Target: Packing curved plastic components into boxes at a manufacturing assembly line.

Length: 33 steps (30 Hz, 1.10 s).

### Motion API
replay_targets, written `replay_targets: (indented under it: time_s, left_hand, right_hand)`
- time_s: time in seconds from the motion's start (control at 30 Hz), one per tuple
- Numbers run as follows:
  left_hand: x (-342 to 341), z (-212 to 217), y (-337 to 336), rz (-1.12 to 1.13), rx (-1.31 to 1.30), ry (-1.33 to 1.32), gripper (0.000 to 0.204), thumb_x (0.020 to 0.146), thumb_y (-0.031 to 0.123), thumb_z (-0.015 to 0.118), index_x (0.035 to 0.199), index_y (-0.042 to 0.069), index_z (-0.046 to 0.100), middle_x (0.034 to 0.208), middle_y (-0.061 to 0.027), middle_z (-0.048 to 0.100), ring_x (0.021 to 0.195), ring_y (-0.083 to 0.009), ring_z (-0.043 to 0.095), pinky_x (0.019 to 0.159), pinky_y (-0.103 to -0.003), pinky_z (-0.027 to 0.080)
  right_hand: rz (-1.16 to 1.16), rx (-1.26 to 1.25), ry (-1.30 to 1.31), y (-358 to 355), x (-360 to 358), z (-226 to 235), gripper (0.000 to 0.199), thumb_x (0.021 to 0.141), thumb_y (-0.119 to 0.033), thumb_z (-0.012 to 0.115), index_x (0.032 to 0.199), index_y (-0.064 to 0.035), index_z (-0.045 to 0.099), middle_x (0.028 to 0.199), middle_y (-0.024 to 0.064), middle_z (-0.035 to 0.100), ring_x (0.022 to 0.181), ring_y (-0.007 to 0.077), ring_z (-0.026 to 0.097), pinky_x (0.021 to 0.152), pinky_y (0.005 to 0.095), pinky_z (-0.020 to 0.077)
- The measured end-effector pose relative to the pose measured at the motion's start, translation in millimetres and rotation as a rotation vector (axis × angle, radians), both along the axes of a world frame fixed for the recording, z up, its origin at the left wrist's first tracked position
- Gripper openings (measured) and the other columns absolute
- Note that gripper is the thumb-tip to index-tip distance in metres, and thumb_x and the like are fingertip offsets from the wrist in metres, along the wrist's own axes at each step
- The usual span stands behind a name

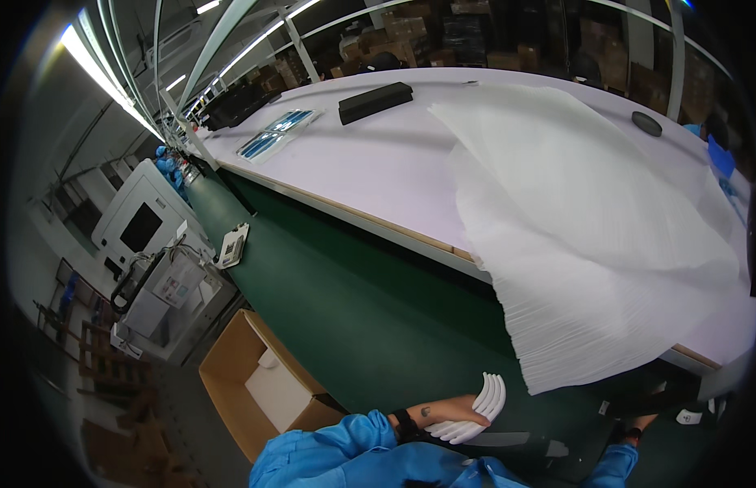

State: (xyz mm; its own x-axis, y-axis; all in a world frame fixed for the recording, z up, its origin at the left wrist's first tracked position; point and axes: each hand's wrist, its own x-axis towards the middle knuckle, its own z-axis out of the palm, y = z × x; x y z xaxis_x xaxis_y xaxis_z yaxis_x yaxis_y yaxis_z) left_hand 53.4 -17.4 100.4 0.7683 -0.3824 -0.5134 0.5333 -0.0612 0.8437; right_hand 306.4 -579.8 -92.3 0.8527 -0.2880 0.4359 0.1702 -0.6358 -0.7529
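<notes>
Several white curved strips [492,394] are gathered in my left hand [467,410], which is closed around them, their ends sticking out on both sides. A dark band circles my left wrist. Below this hand lie a flat grey translucent piece [508,439] and a small white curved piece [557,449]. My right hand [643,422] is at the lower right, beside a dark flat object [650,399]. Its fingers are hidden, so whether it grips that object does not show. A small white piece [688,416] lies to the right of it.
Thin white sheeting [589,236] drapes over the pale table [378,179] and hangs past its near edge. On the table are a black block [376,103], blue-striped packs [276,134] and a dark oval object [646,124]. An open cardboard box [239,350] stands left on the floor.
</notes>
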Motion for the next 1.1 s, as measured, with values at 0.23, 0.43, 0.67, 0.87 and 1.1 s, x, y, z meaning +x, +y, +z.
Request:
replay_targets:
  time_s: [0.23,0.43,0.67,0.87,1.1]
  left_hand:
    - [-16.9,3.7,30.8,0.043,-0.092,-0.054,0.059,0.079,0.023,0.071,0.128,0.001,0.047,0.123,-0.0128,0.055,0.116,-0.0213,0.051,0.101,-0.03,0.037]
    - [-46.8,11.6,53.2,0.156,-0.093,-0.098,0.057,0.079,0.021,0.07,0.127,0.002,0.048,0.122,-0.0119,0.056,0.115,-0.0207,0.052,0.101,-0.031,0.038]
    - [-66.9,40.0,78.9,0.133,-0.159,-0.212,0.056,0.079,0.017,0.071,0.127,0.001,0.047,0.12,-0.0101,0.057,0.113,-0.018,0.052,0.1,-0.031,0.039]
    - [-86.8,77.3,94.2,0.183,-0.065,-0.32,0.052,0.077,0.009,0.074,0.123,-0.002,0.052,0.114,-0.0095,0.06,0.103,-0.0176,0.057,0.09,-0.031,0.047]
    - [-116.1,107.3,98.4,0.226,-0.014,-0.328,0.058,0.075,0.008,0.073,0.126,-0.001,0.046,0.112,-0.0098,0.061,0.105,-0.0193,0.058,0.089,-0.034,0.048]
  right_hand:
    - [-0.943,-0.278,-0.311,-98.6,-139.8,78.0,0.03,0.093,-0.017,0.051,0.114,0.002,0.061,0.103,0.0233,0.066,0.093,0.0372,0.064,0.081,0.0398,0.0519]
    - [-0.446,0.485,-0.224,1.5,-262.1,108.9,0.046,0.097,-0.024,0.047,0.134,0.0032,0.043,0.134,0.0185,0.049,0.118,0.0295,0.052,0.097,0.0389,0.0448]
    - [0.708,1.558,0.431,260.3,-262.5,133.5,0.035,0.099,-0.032,0.047,0.121,-0.0066,0.054,0.108,0.0022,0.06,0.077,0.0061,0.055,0.06,0.0196,0.0438]
    - [1.022,1.519,0.706,448.7,-258.3,239.7,0.051,0.092,-0.018,0.058,0.134,0.0047,0.042,0.1,0.0025,0.054,0.069,0.0043,0.042,0.058,0.0172,0.0405]
    - [1.086,1.632,0.741,490.9,-273.6,240.8,0.052,0.095,-0.036,0.049,0.135,-0.0031,0.045,0.111,0.0029,0.061,0.093,0.0119,0.058,0.08,0.0283,0.0504]
